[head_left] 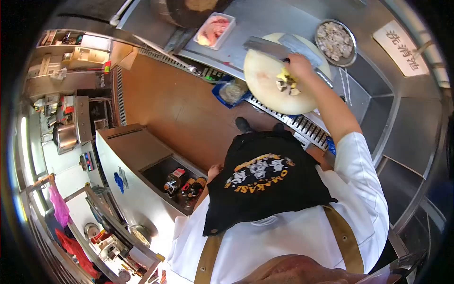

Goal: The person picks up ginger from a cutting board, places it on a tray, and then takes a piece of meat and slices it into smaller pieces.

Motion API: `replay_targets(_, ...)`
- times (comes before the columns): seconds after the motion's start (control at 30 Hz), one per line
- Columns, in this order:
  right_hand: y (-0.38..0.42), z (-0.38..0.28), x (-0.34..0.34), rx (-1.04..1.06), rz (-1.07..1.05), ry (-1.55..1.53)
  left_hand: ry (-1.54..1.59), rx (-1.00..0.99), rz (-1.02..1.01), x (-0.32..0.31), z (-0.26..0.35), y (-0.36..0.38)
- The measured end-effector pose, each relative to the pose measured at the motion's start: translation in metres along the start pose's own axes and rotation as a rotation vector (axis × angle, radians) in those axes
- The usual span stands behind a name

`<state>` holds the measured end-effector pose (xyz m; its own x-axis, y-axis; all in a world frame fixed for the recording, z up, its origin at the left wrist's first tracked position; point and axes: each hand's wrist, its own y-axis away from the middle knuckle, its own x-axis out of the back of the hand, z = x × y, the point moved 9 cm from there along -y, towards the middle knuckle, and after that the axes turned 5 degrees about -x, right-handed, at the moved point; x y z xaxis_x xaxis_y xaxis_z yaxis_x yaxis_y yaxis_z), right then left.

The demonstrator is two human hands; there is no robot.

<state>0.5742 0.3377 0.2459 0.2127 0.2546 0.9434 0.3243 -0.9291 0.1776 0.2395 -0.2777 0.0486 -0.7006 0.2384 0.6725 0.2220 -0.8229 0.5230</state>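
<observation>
My right hand (pixel 301 67) is over the round cutting board (pixel 263 92), its fingers closed around the dark handle of a cleaver (pixel 267 48). The broad blade points left across the board's far edge. A second wide metal blade (pixel 301 49) lies on the board just beyond my hand. Close below my fingers is a small heap of yellow and pale cut pieces (pixel 286 83), some with dark edges. My left hand (pixel 215 171) hangs low beside the black apron (pixel 265 189), mostly hidden by it, near an opening in the counter with bottles (pixel 193 186).
A steel bowl of pale chopped pieces (pixel 335 41) stands right of the board, with chopsticks (pixel 345 86) nearby. A white tub of pinkish raw meat (pixel 215 31) sits to the left. Below the counter is a blue container (pixel 230 92); a steel sink (pixel 376 85) adjoins on the right.
</observation>
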Motion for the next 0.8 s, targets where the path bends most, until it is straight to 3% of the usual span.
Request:
replay_targets(0.13, -0.017, 0.025, -0.008, 0.005, -0.051, -0.145, 0.326, 0.222, 0.112, -0.022, -0.032, 0.008)
replay_targets(0.2, 0.003, 0.059, 0.017, -0.033, 0.104, -0.093, 0.531, 0.377, 0.175, -0.009, -0.03, 0.025)
replay_targets(0.23, 0.021, 0.081, 0.029, -0.052, 0.181, -0.067, 0.457, 0.35, 0.18, 0.0, -0.017, 0.028)
replay_targets(0.37, 0.074, 0.164, 0.013, -0.201, 0.118, 0.021, 0.444, 0.39, 0.159, -0.011, -0.025, 0.019)
replay_targets(0.43, 0.08, 0.165, 0.006, -0.201, 0.099, 0.04, 0.212, 0.247, 0.063, -0.028, -0.042, 0.002)
replay_targets(0.5, 0.076, 0.154, 0.01, -0.181, 0.104, 0.062, 0.228, 0.313, 0.068, -0.017, -0.026, -0.01)
replay_targets(0.57, 0.054, 0.171, 0.001, -0.237, 0.083, 0.095, 0.348, 0.457, 0.144, 0.013, 0.032, -0.021)
replay_targets(0.63, 0.049, 0.176, 0.006, -0.254, 0.048, 0.066, 0.397, 0.464, 0.239, 0.058, 0.118, -0.051)
replay_targets(0.67, 0.056, 0.167, 0.037, -0.239, 0.024, 0.022, 0.204, 0.326, 0.303, 0.063, 0.12, -0.087)
replay_targets(0.7, 0.069, 0.161, 0.059, -0.23, -0.004, -0.022, 0.231, 0.098, 0.396, 0.081, 0.166, -0.113)
replay_targets(0.77, 0.106, 0.177, 0.06, -0.17, 0.023, -0.199, 0.24, -0.166, 0.454, 0.127, 0.297, -0.142)
replay_targets(0.8, 0.127, 0.188, 0.053, -0.096, 0.069, -0.285, 0.391, -0.37, 0.481, 0.144, 0.365, -0.148)
